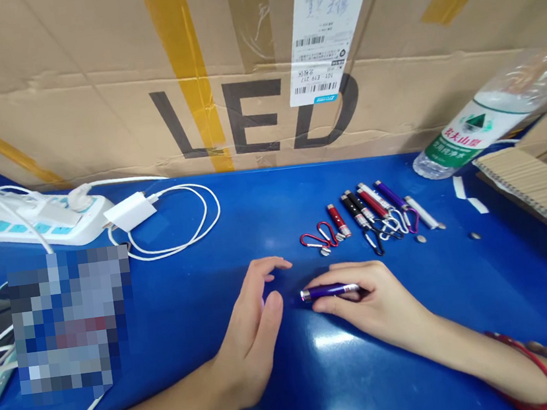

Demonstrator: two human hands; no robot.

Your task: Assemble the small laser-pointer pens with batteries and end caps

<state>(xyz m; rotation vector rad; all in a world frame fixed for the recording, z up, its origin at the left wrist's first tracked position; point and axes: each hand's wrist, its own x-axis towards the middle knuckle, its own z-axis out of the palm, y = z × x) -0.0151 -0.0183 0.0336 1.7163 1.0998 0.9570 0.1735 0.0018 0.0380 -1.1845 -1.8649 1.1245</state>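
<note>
My right hand [372, 296] is closed round a small purple penlight [331, 291], held level above the blue table. Its silver tip points left and glows. Facing that tip, my left hand [256, 327] is open and empty, palm turned to the right, thumb and fingers apart. A faint purple glow shows by its palm. Beyond both hands lie several more penlights, among them a red one [338, 220], a black one [354, 210] and another purple one [390, 194]. Small carabiner clips hang on several. Two loose red carabiner clips [314, 240] lie beside the red penlight.
A large cardboard box [118, 117] stands across the back. Button cells [421, 239] lie by the penlights. At right are a tilted water bottle [468, 131] and an open carton [542, 198]. A power strip [81, 228], a charger [129, 212] and cables are at left.
</note>
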